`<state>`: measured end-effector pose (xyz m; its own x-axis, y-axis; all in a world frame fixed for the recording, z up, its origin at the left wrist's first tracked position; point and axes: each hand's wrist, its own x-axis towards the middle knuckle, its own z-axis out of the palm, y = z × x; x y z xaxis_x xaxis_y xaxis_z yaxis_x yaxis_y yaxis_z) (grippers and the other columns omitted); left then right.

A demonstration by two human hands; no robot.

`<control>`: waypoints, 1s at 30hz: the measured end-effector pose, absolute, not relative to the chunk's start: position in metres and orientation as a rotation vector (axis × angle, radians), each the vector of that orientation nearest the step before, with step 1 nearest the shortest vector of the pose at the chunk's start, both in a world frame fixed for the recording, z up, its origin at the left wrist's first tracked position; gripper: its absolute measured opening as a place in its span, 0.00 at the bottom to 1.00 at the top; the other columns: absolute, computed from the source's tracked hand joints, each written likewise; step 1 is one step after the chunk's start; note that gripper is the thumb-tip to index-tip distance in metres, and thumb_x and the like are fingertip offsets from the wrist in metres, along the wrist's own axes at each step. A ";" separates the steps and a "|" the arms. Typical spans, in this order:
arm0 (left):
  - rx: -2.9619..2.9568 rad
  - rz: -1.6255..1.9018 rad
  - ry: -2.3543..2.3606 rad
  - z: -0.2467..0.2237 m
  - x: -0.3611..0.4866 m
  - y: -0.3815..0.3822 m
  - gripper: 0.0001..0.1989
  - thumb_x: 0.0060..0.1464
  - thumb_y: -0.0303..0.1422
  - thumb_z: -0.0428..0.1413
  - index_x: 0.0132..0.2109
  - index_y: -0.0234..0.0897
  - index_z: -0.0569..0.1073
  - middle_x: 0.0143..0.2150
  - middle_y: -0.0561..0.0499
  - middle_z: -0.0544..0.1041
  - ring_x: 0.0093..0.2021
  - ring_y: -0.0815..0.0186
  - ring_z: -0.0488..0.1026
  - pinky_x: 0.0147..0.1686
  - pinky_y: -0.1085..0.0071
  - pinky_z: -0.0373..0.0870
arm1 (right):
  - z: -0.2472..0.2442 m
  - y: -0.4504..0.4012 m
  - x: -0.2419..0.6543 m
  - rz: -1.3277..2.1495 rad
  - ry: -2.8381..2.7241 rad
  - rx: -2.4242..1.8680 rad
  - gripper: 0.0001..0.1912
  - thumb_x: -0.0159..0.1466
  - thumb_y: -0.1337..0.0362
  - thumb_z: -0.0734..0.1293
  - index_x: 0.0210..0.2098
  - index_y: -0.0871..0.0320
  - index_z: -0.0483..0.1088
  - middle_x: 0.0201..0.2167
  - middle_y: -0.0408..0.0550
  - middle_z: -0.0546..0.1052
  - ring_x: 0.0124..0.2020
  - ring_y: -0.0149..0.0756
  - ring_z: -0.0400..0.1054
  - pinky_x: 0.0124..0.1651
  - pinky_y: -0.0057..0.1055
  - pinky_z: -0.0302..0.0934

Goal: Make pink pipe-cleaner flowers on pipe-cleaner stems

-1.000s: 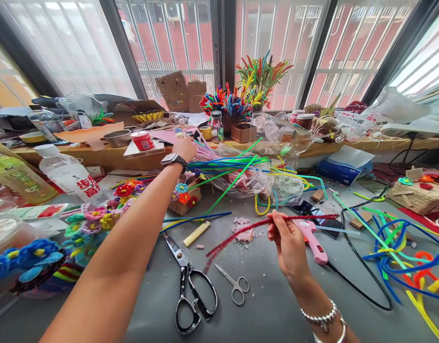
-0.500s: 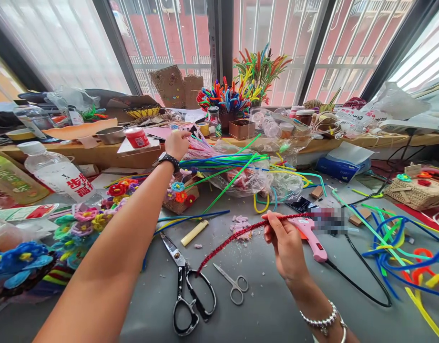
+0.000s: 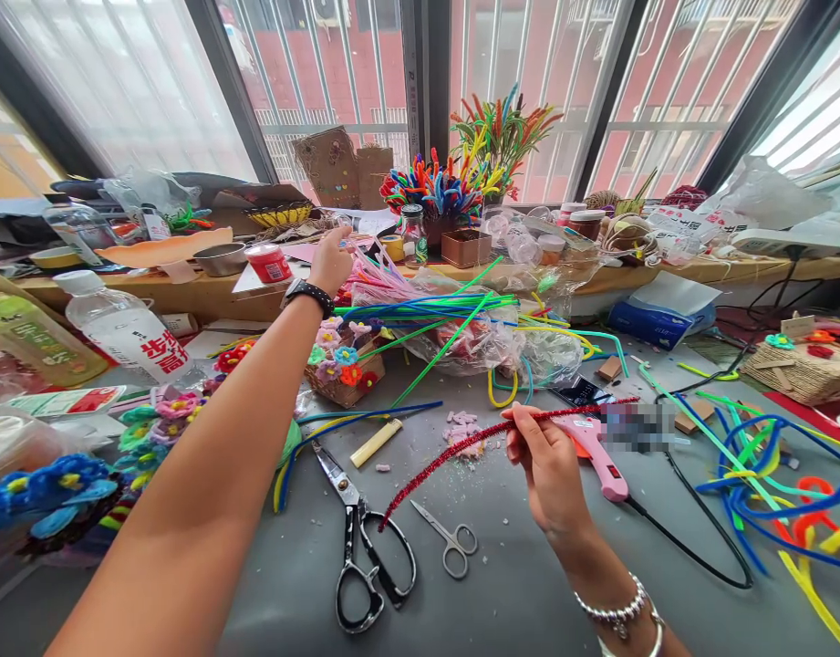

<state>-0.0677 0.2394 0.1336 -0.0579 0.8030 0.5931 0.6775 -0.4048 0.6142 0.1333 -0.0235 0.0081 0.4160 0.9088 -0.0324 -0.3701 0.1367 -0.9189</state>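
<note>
Grey worktop — right hand clamped on a red pipe cleaner; left hand near pink strands — can't tell its grip.

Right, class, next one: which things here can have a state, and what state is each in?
Red tinsel stem, bowed, held
Right hand, pinching the red tinsel stem
Left hand, outstretched, grip unclear
Large scissors, lying, blades closed
Small scissors, lying, blades closed
Glue gun, lying, on or off unclear
White-capped bottle, closed
Small glass bottle, upright, capped
</note>
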 end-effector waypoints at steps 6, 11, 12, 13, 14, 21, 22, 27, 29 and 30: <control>2.038 1.683 1.497 0.166 -0.069 0.218 0.23 0.49 0.12 0.39 0.53 0.19 0.57 0.56 0.43 0.58 0.51 0.70 0.62 0.47 0.80 0.63 | 0.007 -0.023 0.133 1.022 -0.643 -1.028 0.13 0.51 0.56 0.67 0.26 0.61 0.69 0.15 0.39 0.64 0.18 0.24 0.55 0.20 0.22 0.51; 2.228 1.924 1.379 0.212 -0.058 0.176 0.23 0.49 0.09 0.38 0.52 0.21 0.56 0.55 0.48 0.58 0.54 0.73 0.57 0.49 0.81 0.60 | 0.005 -0.023 0.133 1.028 -0.643 -1.031 0.14 0.50 0.55 0.67 0.27 0.62 0.70 0.16 0.39 0.65 0.17 0.24 0.56 0.20 0.22 0.53; 2.223 1.976 1.357 0.220 -0.056 0.167 0.23 0.49 0.09 0.39 0.52 0.23 0.56 0.55 0.49 0.58 0.54 0.78 0.56 0.50 0.83 0.59 | 0.005 -0.023 0.134 1.035 -0.636 -1.025 0.14 0.50 0.56 0.67 0.27 0.61 0.70 0.16 0.39 0.66 0.18 0.24 0.57 0.20 0.22 0.53; 2.214 2.039 1.295 0.227 -0.054 0.157 0.22 0.50 0.10 0.41 0.52 0.25 0.55 0.55 0.49 0.57 0.53 0.81 0.57 0.50 0.84 0.58 | 0.004 -0.022 0.134 1.045 -0.628 -1.014 0.14 0.50 0.56 0.68 0.27 0.61 0.70 0.16 0.39 0.66 0.18 0.24 0.58 0.21 0.22 0.54; 2.195 2.124 1.212 0.232 -0.053 0.147 0.19 0.52 0.13 0.44 0.51 0.27 0.55 0.54 0.50 0.58 0.50 0.84 0.59 0.50 0.84 0.59 | 0.004 -0.022 0.135 1.061 -0.619 -1.000 0.13 0.50 0.56 0.68 0.27 0.61 0.70 0.16 0.39 0.67 0.18 0.24 0.58 0.21 0.21 0.54; 2.220 2.217 0.648 0.214 -0.055 0.080 0.14 0.47 0.23 0.56 0.41 0.31 0.63 0.39 0.55 0.66 0.30 0.81 0.69 0.31 0.81 0.71 | 0.009 -0.021 0.137 1.176 -0.599 -0.904 0.12 0.47 0.58 0.70 0.28 0.60 0.72 0.19 0.40 0.71 0.20 0.22 0.62 0.24 0.19 0.58; 2.221 2.171 0.628 0.208 -0.055 0.071 0.13 0.46 0.24 0.56 0.40 0.32 0.63 0.37 0.55 0.65 0.27 0.81 0.69 0.29 0.80 0.71 | 0.010 -0.021 0.137 1.181 -0.617 -0.885 0.12 0.47 0.58 0.71 0.27 0.60 0.72 0.19 0.40 0.71 0.20 0.22 0.62 0.23 0.19 0.58; 2.212 1.779 0.747 0.188 -0.051 0.032 0.05 0.53 0.26 0.50 0.39 0.33 0.65 0.35 0.53 0.69 0.25 0.80 0.68 0.25 0.81 0.67 | 0.013 -0.023 0.135 1.170 -0.695 -0.827 0.15 0.47 0.55 0.70 0.24 0.61 0.71 0.14 0.39 0.69 0.15 0.21 0.59 0.17 0.19 0.54; 2.388 1.447 0.781 0.179 -0.044 0.017 0.05 0.53 0.25 0.48 0.37 0.33 0.68 0.30 0.54 0.71 0.22 0.79 0.66 0.23 0.81 0.65 | 0.014 -0.024 0.136 1.171 -0.710 -0.825 0.15 0.47 0.54 0.70 0.23 0.62 0.70 0.13 0.39 0.68 0.14 0.20 0.58 0.16 0.19 0.52; 2.495 1.269 0.777 0.173 -0.040 0.009 0.06 0.52 0.25 0.48 0.36 0.34 0.69 0.27 0.54 0.71 0.22 0.78 0.66 0.23 0.79 0.65 | 0.015 -0.024 0.136 1.173 -0.717 -0.819 0.16 0.46 0.53 0.70 0.22 0.62 0.70 0.12 0.38 0.67 0.13 0.20 0.58 0.16 0.18 0.52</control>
